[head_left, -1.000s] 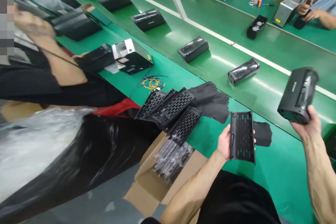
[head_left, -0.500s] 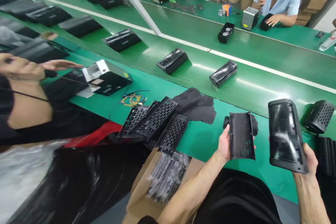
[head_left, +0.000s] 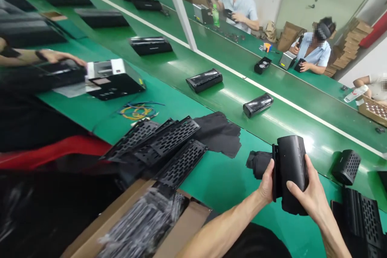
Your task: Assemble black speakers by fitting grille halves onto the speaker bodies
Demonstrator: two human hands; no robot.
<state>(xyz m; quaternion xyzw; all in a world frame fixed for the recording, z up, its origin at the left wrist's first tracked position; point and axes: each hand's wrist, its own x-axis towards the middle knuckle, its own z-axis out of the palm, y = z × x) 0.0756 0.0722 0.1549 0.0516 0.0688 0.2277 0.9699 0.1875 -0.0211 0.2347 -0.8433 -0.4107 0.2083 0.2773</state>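
My left hand (head_left: 266, 183) grips a black perforated panel (head_left: 275, 177) edge-on against a curved black plastic housing (head_left: 292, 169). My right hand (head_left: 306, 191) wraps the housing's other side, with its fingers on the lower curve. The panel's face is hidden by the housing, and the two look touching. Beside my left hand lies a crumpled black fabric piece (head_left: 258, 164) on the green workbench (head_left: 223, 181). Further left are several black perforated panels (head_left: 169, 147) in a loose pile and a larger black fabric sheet (head_left: 217, 134).
A cardboard box (head_left: 193, 225) of plastic-wrapped panels sits at the bench's near edge. A finished black grilled unit (head_left: 346, 167) and further grilles (head_left: 361, 217) stand right. Housings ride a green conveyor (head_left: 229, 92). A co-worker's hand (head_left: 60, 57) rests on a device (head_left: 115, 84) at left.
My right hand has carried the housing leftward from the right side and brought it against the panel in my left hand. The view has swung upward, showing more of the far room.
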